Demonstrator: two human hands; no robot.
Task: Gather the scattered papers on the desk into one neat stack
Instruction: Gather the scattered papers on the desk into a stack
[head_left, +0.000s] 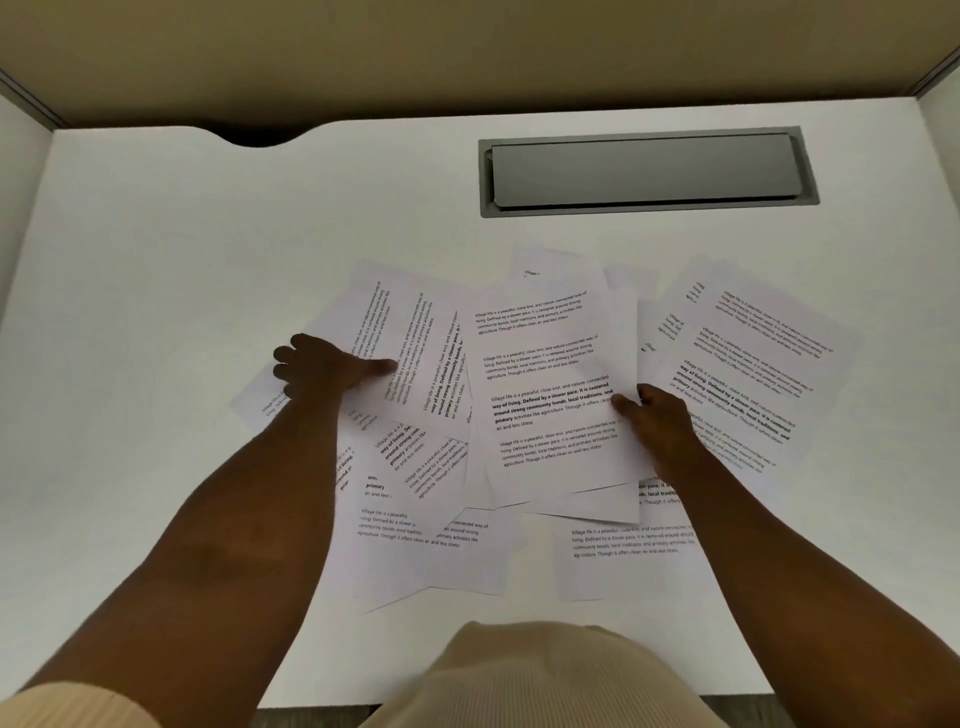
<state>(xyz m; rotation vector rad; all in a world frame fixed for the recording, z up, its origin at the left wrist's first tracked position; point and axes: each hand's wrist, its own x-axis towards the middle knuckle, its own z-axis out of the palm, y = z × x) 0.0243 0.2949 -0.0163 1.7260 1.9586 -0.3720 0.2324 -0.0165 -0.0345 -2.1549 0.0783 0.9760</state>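
Head view: printed papers (545, 395) are fanned, overlapping, across the white surface (156, 260). A left-side sheet is pinched by the left hand (324, 366); the central sheet's edge is pinched by the right hand (657, 418). Loose lower sheets may be dragged askew or creased.

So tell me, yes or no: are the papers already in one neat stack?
No, the papers lie fanned and overlapping at different angles across the desk.

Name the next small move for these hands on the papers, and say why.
Probably draw the left hand and its sheet inward under the centre sheet, which the right hand pinches. Printed papers lie fanned around both, not stacked.
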